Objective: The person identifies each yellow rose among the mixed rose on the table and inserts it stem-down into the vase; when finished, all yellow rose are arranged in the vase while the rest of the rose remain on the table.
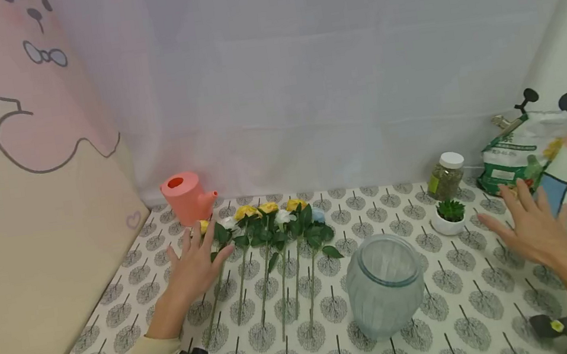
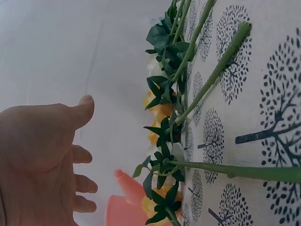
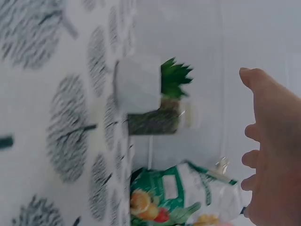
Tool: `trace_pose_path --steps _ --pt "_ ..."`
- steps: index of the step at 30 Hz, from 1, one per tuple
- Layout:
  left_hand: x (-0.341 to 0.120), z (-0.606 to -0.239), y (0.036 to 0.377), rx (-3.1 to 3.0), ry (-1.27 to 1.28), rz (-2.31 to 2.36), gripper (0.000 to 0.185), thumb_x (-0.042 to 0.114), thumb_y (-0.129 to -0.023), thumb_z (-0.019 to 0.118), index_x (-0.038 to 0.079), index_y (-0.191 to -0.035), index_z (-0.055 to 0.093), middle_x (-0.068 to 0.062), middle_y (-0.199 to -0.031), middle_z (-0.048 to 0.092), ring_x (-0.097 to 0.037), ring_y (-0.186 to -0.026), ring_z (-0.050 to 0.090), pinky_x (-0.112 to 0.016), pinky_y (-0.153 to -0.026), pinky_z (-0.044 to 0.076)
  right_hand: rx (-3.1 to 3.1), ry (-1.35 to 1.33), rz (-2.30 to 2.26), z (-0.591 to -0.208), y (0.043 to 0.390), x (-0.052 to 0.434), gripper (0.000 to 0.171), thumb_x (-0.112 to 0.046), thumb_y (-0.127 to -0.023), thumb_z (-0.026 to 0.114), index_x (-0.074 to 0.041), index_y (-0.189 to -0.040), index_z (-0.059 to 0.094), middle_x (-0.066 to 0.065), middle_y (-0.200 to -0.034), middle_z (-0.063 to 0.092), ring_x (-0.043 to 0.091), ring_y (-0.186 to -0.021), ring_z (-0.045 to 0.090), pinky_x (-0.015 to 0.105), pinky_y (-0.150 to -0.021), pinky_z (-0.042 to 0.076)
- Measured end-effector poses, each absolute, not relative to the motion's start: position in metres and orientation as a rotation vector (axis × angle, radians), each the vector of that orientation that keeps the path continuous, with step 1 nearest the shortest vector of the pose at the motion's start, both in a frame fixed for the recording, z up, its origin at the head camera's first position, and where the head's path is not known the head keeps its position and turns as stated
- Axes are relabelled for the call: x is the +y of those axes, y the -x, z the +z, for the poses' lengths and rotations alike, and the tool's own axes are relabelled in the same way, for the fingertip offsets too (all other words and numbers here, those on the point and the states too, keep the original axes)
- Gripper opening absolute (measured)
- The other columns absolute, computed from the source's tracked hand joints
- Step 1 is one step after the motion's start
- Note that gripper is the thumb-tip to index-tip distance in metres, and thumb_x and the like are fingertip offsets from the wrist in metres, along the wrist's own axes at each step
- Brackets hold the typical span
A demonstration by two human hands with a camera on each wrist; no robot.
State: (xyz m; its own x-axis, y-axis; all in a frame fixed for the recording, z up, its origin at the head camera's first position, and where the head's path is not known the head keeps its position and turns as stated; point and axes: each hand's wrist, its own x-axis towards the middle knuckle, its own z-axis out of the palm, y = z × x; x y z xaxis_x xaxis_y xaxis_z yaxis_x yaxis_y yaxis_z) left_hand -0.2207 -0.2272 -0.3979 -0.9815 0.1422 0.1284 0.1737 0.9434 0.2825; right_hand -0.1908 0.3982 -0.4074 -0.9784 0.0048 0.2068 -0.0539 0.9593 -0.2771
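OK so, both hands are held up with the fingers spread out loose, and nothing is gripped by either one. If the see-through vase [image 1: 382, 292] is taken as the middle of the clock in the head view, with 12 at the white back sheet [image 1: 307, 108], the left hand [image 1: 196, 269] is found between 9 and 10 o'clock and the right hand [image 1: 534, 227] between 2 and 3.

The long-stemmed flowers [image 1: 256, 234] are laid side by side on the tree-print tablecloth [image 1: 349, 348] at about 10 o'clock, yellow, white and pale blue blooms pointed toward 12 and stems toward 6. The leftmost bloom is partly covered by the left hand in that view, but a clear gap is shown by the left wrist camera. Farther out at 10, a coral watering can [image 1: 185, 205] can be seen.

On the other side, a small potted plant [image 1: 449, 222] is placed near 2 o'clock, with a white-lidded jar [image 1: 445, 179] just behind it at about 1. A green-and-white bag [image 1: 519, 152] is propped farther out at 2, its bottom edge partly hidden by the right fingertips; whether it's being touched can't really be told.
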Motion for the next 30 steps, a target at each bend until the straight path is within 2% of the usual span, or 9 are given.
trace_pose_path --steps 3,6,10,15,17,20,23,26,30 --pt "-0.222 -0.389 0.223 -2.971 0.268 -0.461 0.083 0.059 -0.102 0.043 0.018 -0.162 0.005 -0.025 -0.164 0.003 -0.050 -0.148 0.000 -0.080 -0.106 -0.007 -2.819 -0.127 0.433 -0.388 0.190 0.386 0.085 -0.050 -0.103 0.044 -0.007 -0.160 -0.003 0.024 -0.161 -0.017 0.050 -0.143 -0.023 0.075 -0.102 -0.022" --pt "-0.218 -0.383 0.224 -2.965 0.294 -0.486 0.085 0.063 -0.101 0.041 0.017 -0.162 0.004 -0.024 -0.164 0.001 -0.048 -0.148 -0.001 -0.077 -0.108 -0.007 -2.733 -0.242 0.487 -0.366 0.186 0.369 0.082 -0.042 -0.104 0.048 -0.006 -0.160 0.001 0.019 -0.164 -0.013 0.045 -0.146 -0.018 0.068 -0.107 -0.023" --pt "-0.216 -0.381 0.222 -2.964 0.332 -0.546 0.085 0.062 -0.102 0.039 0.016 -0.162 0.001 -0.023 -0.164 -0.003 -0.045 -0.149 -0.002 -0.070 -0.115 0.003 -2.648 -0.386 0.614 -0.347 0.176 0.343 0.080 -0.033 -0.102 0.054 -0.005 -0.161 0.006 0.016 -0.166 -0.005 0.040 -0.150 -0.008 0.059 -0.114 -0.019" --pt "-0.215 -0.380 0.217 -2.935 0.358 -0.616 0.083 0.059 -0.103 0.040 0.014 -0.162 0.002 -0.020 -0.165 -0.004 -0.043 -0.150 0.001 -0.068 -0.115 0.016 -2.594 -0.517 0.782 -0.338 0.160 0.314 0.082 -0.024 -0.100 0.060 -0.015 -0.162 0.008 0.011 -0.167 0.002 0.040 -0.151 0.002 0.051 -0.120 -0.012" --pt "-0.215 -0.380 0.215 -2.937 0.358 -0.628 0.083 0.060 -0.103 0.039 0.015 -0.162 0.002 -0.019 -0.166 -0.003 -0.042 -0.150 0.001 -0.068 -0.114 0.017 -2.597 -0.559 0.827 -0.336 0.154 0.304 0.083 -0.022 -0.099 0.061 -0.021 -0.162 0.007 0.010 -0.167 0.004 0.043 -0.150 0.004 0.052 -0.121 -0.009" --pt "-0.215 -0.381 0.213 -2.942 0.359 -0.657 0.084 0.060 -0.102 0.040 0.015 -0.162 0.001 -0.018 -0.166 -0.003 -0.042 -0.150 0.002 -0.069 -0.113 0.018 -2.611 -0.608 0.889 -0.334 0.145 0.291 0.084 -0.021 -0.098 0.062 -0.028 -0.162 0.009 0.008 -0.167 0.008 0.046 -0.149 0.009 0.063 -0.119 -0.001" --pt "-0.215 -0.383 0.212 -2.939 0.370 -0.689 0.084 0.059 -0.103 0.040 0.014 -0.162 0.002 -0.018 -0.166 -0.002 -0.044 -0.150 0.003 -0.071 -0.113 0.018 -2.626 -0.651 0.951 -0.333 0.136 0.278 0.084 -0.018 -0.098 0.063 -0.031 -0.162 0.010 0.006 -0.167 0.011 0.049 -0.147 0.015 0.075 -0.111 0.008" --pt "-0.215 -0.385 0.212 -2.942 0.384 -0.704 0.084 0.059 -0.103 0.040 0.012 -0.161 0.002 -0.018 -0.166 -0.003 -0.045 -0.149 0.003 -0.070 -0.113 0.016 -2.628 -0.713 0.999 -0.333 0.127 0.267 0.086 -0.016 -0.096 0.065 -0.031 -0.162 0.011 0.006 -0.166 0.013 0.050 -0.145 0.018 0.079 -0.106 0.014" --pt "-0.213 -0.386 0.212 -2.946 0.388 -0.747 0.085 0.061 -0.102 0.040 0.010 -0.161 0.005 -0.017 -0.166 -0.003 -0.044 -0.150 0.005 -0.069 -0.114 0.016 -2.621 -0.795 1.067 -0.332 0.120 0.253 0.090 -0.012 -0.093 0.068 -0.029 -0.162 0.012 0.003 -0.166 0.014 0.045 -0.146 0.019 0.081 -0.102 0.019"
